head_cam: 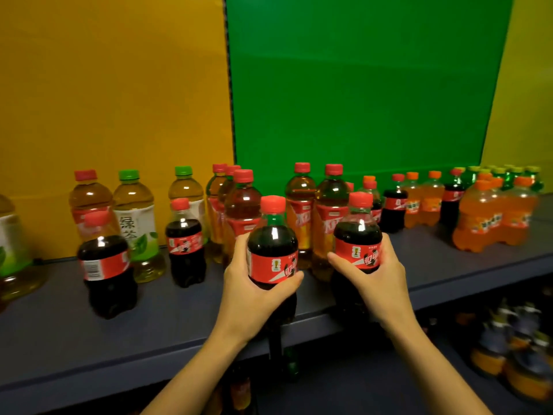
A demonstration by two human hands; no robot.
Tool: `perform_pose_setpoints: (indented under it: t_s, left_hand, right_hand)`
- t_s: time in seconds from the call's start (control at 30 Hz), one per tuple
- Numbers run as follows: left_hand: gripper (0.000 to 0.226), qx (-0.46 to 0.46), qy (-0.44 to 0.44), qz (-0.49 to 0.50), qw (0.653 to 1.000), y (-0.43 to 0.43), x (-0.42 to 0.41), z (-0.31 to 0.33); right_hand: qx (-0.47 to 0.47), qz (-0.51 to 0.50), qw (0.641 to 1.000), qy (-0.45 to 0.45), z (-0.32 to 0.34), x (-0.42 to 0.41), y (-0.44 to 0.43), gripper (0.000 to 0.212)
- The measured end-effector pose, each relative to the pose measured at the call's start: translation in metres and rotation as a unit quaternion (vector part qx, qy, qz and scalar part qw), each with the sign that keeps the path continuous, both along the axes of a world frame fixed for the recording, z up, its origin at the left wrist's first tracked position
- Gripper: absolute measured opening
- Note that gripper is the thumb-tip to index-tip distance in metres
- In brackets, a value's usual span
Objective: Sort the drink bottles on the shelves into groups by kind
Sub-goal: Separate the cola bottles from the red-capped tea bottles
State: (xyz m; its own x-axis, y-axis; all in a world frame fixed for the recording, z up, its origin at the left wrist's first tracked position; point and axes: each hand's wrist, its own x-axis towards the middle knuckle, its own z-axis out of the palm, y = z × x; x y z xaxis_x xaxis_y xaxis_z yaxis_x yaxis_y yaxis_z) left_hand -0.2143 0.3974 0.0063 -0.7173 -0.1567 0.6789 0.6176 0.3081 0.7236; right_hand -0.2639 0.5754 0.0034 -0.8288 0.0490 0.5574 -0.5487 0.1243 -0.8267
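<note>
My left hand (251, 283) grips a dark cola bottle (272, 244) with a red cap and red label near the shelf's front edge. My right hand (374, 274) grips a second cola bottle (357, 232) just to the right. Two more cola bottles (106, 265) (185, 244) stand on the left of the shelf, with others (395, 209) farther back right. Behind my hands stand red-capped iced tea bottles (302, 211). Green-capped green tea bottles (136, 223) stand at the left. Orange soda bottles (478, 217) cluster at the right, with green soda bottles (508, 178) behind them.
The dark blue shelf (167, 319) runs across the view, with its front edge below my wrists. Yellow and green panels (359, 85) form the back wall. A lower shelf at the bottom right holds more bottles (514, 354), blurred and dim.
</note>
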Motion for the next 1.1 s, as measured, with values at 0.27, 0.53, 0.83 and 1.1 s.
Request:
perform_pose_setpoints:
  t_s: [0.27,0.53,0.83,1.1]
  left_hand:
    - [0.061,0.004,-0.012,-0.008,1.0,0.081,-0.048,0.005]
    - [0.062,0.012,-0.01,0.052,0.999,0.157,-0.112,0.006]
    - [0.068,0.012,-0.036,0.153,0.988,0.181,-0.169,-0.014]
    - [0.076,-0.051,-0.07,0.195,0.977,0.182,-0.186,-0.027]
  right_hand:
    - [0.007,-0.019,1.0,0.011,0.004,-0.063,0.077,0.043]
    - [0.014,0.055,0.998,0.007,0.007,-0.139,0.13,0.051]
    - [0.013,0.112,0.993,-0.023,-0.017,-0.19,0.137,0.062]
    - [0.022,0.126,0.992,-0.023,-0.023,-0.198,0.133,0.064]
